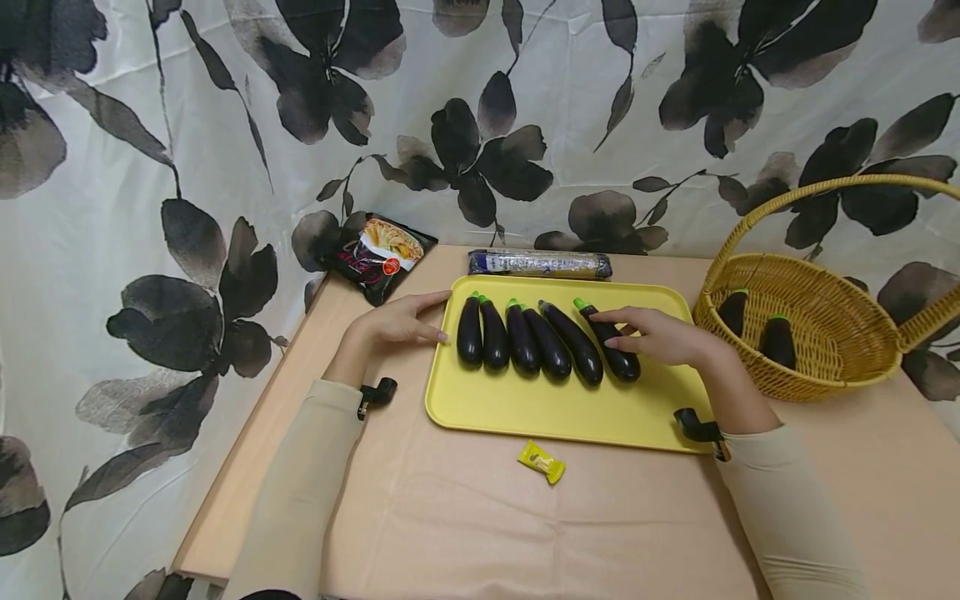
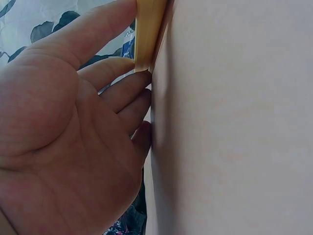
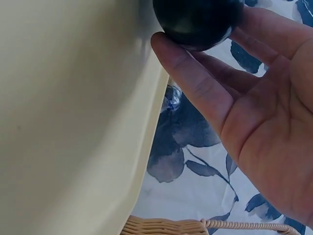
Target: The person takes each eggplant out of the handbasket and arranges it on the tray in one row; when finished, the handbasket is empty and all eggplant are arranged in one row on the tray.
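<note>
On the yellow tray (image 1: pixel 555 417) several dark eggplants lie in a row, green stems pointing to the back. My right hand (image 1: pixel 660 335) holds the rightmost eggplant (image 1: pixel 621 360) between thumb and fingers. In the right wrist view that eggplant (image 3: pixel 200 22) shows as a dark rounded end at the fingertips, over the tray (image 3: pixel 73 112). My left hand (image 1: pixel 393 323) is at the tray's left edge, its straight fingers and thumb touching the rim. Seen from the left wrist, the hand (image 2: pixel 73 127) has its palm turned to the camera, fingertips low by the table and against the tray's side (image 2: pixel 149 34).
Right of the tray stands a wicker basket (image 1: pixel 832 367) with a tall handle and two eggplants inside. A small yellow wrapped packet (image 1: pixel 542 462) lies in front of the tray. Behind are a long silvery-blue package (image 1: pixel 540 264) and a black food packet (image 1: pixel 384 254). A floral curtain hangs at the back.
</note>
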The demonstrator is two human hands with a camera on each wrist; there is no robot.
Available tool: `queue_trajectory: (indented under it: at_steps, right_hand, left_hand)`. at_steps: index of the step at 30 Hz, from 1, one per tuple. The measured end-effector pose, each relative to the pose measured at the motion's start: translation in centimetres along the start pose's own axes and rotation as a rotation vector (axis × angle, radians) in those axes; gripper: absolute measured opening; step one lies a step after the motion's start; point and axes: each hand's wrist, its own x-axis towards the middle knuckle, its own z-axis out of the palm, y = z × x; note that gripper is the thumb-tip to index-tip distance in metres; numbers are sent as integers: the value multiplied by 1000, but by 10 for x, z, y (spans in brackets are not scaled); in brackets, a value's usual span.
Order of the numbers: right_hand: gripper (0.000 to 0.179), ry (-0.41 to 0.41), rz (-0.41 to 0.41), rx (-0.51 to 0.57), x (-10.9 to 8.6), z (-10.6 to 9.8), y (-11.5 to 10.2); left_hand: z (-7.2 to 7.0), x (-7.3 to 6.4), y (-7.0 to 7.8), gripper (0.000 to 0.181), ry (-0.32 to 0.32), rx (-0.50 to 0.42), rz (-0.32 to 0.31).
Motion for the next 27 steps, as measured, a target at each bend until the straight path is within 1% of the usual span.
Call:
queue_trajectory:
  at_steps: [9, 15, 27]
  right_hand:
    - [49, -1, -12, -18, 6, 7, -1]
    - [48, -3, -1, -21, 8, 8, -2]
    - [54, 5, 1, -7, 8, 8, -1]
  left_hand:
    - [0, 0, -2, 100, 8, 19, 8]
    - [0, 1, -2, 99, 7, 6, 9]
    - [0, 2, -3, 98, 0, -11, 11]
